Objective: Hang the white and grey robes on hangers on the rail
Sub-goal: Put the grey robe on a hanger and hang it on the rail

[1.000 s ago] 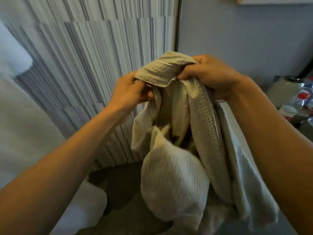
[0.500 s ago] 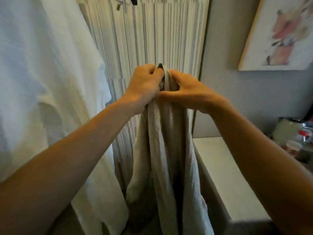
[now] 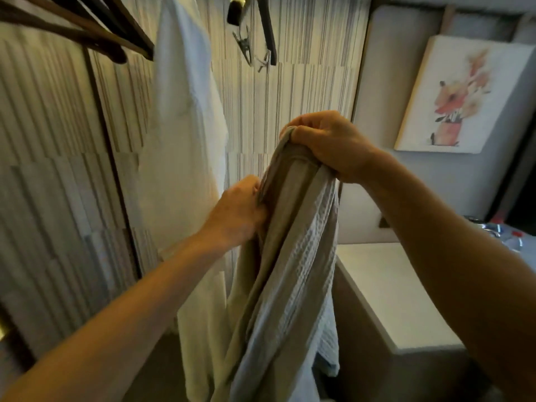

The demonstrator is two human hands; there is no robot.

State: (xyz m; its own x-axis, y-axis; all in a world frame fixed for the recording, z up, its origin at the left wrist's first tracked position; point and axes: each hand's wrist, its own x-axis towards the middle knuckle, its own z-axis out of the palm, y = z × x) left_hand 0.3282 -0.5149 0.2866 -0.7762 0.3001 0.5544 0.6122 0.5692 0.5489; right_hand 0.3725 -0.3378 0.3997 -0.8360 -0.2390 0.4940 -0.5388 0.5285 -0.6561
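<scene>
Head view shows me that the gaze has tipped upward over the last second: where I had only striped wall and a bunched grey robe [image 3: 287,256] before, I now see the dark empty hangers [image 3: 87,33] high and to the left of my fingers, and a clip hanger [image 3: 255,33] above them. The white robe [image 3: 185,134] already hangs just left of my left hand [image 3: 237,216], so I judge that half of the task done.

The grey robe has gone from a crumpled bundle, to a neat fold pinched by both hands side by side, to its present state: my right hand [image 3: 330,146] has risen and is closed tight over the collar end, while my left hand has dropped lower along the fold and is curled shut around the fabric edge. The rest of the robe trails straight down below my fingers, out of the bottom of the view. I cannot tell whether a hanger is already inside the cloth.

To the right of my fingers sit a pale tabletop [image 3: 388,285] and a flower picture [image 3: 452,94] on the wall. My reading is that the robe is now spread enough to be lifted toward the hangers overhead.
</scene>
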